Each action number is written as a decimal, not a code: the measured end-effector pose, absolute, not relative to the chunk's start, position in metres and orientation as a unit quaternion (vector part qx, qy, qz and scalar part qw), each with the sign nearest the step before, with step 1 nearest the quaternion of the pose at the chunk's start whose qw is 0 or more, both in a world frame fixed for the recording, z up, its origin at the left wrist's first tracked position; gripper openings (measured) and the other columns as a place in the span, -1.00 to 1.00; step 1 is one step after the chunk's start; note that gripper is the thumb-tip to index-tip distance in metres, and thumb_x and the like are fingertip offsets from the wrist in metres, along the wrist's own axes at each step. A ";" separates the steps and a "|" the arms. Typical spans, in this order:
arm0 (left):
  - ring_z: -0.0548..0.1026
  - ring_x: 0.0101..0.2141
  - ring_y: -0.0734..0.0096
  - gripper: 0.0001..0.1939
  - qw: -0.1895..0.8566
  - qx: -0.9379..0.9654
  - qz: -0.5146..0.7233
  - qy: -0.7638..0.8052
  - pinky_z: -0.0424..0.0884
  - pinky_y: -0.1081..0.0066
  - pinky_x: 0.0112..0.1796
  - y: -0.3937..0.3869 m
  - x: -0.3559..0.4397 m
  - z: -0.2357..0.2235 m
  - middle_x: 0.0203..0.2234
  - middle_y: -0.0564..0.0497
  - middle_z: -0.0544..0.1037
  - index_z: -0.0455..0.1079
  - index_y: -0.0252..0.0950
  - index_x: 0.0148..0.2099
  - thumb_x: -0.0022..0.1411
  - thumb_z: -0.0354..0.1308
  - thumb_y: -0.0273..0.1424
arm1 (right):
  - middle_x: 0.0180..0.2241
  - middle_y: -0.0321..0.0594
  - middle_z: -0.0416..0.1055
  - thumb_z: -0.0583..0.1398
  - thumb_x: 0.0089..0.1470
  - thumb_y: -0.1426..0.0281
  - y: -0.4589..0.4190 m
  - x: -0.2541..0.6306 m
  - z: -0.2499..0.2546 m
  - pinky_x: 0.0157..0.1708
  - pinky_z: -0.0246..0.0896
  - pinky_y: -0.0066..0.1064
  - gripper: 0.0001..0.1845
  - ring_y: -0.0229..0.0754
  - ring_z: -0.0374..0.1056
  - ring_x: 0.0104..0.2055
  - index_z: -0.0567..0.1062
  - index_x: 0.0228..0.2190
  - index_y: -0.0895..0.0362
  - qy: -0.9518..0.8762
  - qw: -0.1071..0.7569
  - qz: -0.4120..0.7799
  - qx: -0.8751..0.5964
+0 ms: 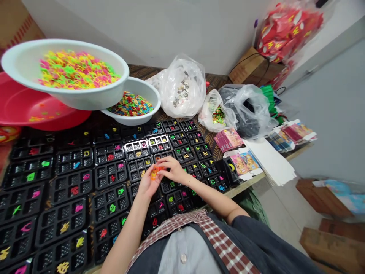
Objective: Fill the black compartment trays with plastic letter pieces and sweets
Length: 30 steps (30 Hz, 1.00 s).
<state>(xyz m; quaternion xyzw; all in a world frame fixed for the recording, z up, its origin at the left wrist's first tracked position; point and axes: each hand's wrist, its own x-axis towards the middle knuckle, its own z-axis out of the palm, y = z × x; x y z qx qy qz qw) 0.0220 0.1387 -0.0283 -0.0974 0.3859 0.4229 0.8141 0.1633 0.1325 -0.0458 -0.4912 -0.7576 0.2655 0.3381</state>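
Cupping the orange pieces [154, 176] in a half-curled palm, the left hand [146, 185] bears them from below, while the right hand [173, 170] comes at them from the right, its thumb and fingertips pinched on that side of the cluster. So the pieces lie just left of the right fingertips and against the left fingers, above the black trays [110, 174]; their long axis cannot be told.
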 end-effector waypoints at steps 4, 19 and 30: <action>0.54 -0.51 0.49 -0.74 0.818 -0.075 0.398 0.407 0.45 0.61 -0.55 0.139 0.023 -0.029 -0.50 -0.05 0.55 0.44 -0.40 -0.30 0.36 -0.06 -0.55 | -0.07 -0.14 0.51 0.33 0.07 0.36 0.120 0.157 -0.036 0.04 0.31 -0.15 -0.82 -0.10 0.38 -0.01 0.60 -0.22 0.05 -0.752 0.351 0.281 -0.481; 0.31 -0.68 0.62 -0.72 0.819 0.013 0.397 0.413 0.19 0.66 -0.71 0.136 0.018 -0.029 -0.64 0.05 0.37 0.46 -0.45 -0.28 0.34 0.07 -0.32 | 0.09 0.12 0.34 0.25 0.10 0.42 0.234 0.318 -0.061 0.09 0.07 0.05 -0.75 0.15 0.19 0.15 0.58 -0.15 0.18 -0.549 0.221 0.062 -0.804; 0.33 -0.70 0.66 -0.73 0.786 0.028 0.430 0.443 0.17 0.65 -0.69 0.132 0.026 -0.037 -0.60 0.01 0.49 0.44 -0.42 -0.39 0.14 0.32 -0.29 | 0.07 -0.05 0.41 0.31 0.09 0.19 0.134 0.167 -0.036 0.11 0.12 -0.06 -0.62 -0.01 0.26 0.14 0.55 -0.05 0.02 -0.805 0.223 0.234 -0.498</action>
